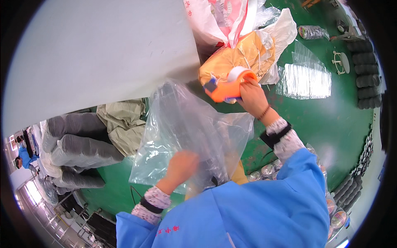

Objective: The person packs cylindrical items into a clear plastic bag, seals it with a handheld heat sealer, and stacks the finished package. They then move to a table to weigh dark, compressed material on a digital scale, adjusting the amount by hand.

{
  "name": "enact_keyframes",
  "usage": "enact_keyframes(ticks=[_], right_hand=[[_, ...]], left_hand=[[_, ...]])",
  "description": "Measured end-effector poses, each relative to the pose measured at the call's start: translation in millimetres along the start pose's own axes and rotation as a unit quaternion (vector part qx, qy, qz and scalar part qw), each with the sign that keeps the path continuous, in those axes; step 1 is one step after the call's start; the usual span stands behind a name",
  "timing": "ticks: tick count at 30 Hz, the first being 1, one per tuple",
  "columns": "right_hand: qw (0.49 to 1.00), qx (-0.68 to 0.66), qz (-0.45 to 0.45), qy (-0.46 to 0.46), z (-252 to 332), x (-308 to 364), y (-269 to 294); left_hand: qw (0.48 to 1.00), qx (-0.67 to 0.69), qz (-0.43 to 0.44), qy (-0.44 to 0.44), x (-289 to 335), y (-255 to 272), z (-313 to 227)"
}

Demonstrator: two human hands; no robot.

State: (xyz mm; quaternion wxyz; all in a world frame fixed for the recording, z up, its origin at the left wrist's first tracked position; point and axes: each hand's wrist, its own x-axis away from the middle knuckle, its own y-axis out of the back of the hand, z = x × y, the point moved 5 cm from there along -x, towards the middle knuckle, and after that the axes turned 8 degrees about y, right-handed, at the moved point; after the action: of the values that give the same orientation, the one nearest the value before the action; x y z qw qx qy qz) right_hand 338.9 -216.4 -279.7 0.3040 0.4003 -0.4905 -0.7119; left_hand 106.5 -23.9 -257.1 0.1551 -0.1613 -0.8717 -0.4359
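My right hand (253,99) is closed around an orange tape dispenser (225,90) with a roll of pale tape in it, raised in front of a yellow wrapped bundle (244,53). A large clear plastic bag (178,120) spreads in front of my body, with dark contents showing through it. Against the bag's near part, my left hand (182,167) is closed and somewhat blurred, its fingers curled on the film. The exact grip of its fingertips is hard to see.
A pale table (103,53) fills the upper left. Wrapped grey rolls (82,151) and a beige sack (124,124) lie left, below it. White and red bags (215,20) stand beyond the bundle. Clear sheeting (306,80) and a round stool (341,63) are on the green floor.
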Motion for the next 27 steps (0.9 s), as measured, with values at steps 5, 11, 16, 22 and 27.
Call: enact_keyframes(ticks=[5,11,16,22,27], right_hand=[[0.988,0.001,-0.027,0.151,68.1,8.7,88.7],[0.980,0.021,-0.012,0.197,121.8,-3.8,137.5],[0.973,-0.031,0.001,0.227,153.0,2.8,140.1],[0.963,-0.191,0.001,0.189,177.7,10.1,129.6],[0.955,-0.279,0.084,0.055,168.1,18.7,116.8]], left_hand=[[0.943,0.243,-0.225,0.006,0.8,119.6,-37.1],[0.964,0.035,-0.214,-0.157,23.1,170.5,-103.6],[0.971,0.139,-0.112,-0.160,41.4,154.9,-80.5],[0.960,0.267,-0.071,-0.053,56.4,145.9,-66.2],[0.923,0.359,-0.127,0.052,66.5,164.6,-47.2]])
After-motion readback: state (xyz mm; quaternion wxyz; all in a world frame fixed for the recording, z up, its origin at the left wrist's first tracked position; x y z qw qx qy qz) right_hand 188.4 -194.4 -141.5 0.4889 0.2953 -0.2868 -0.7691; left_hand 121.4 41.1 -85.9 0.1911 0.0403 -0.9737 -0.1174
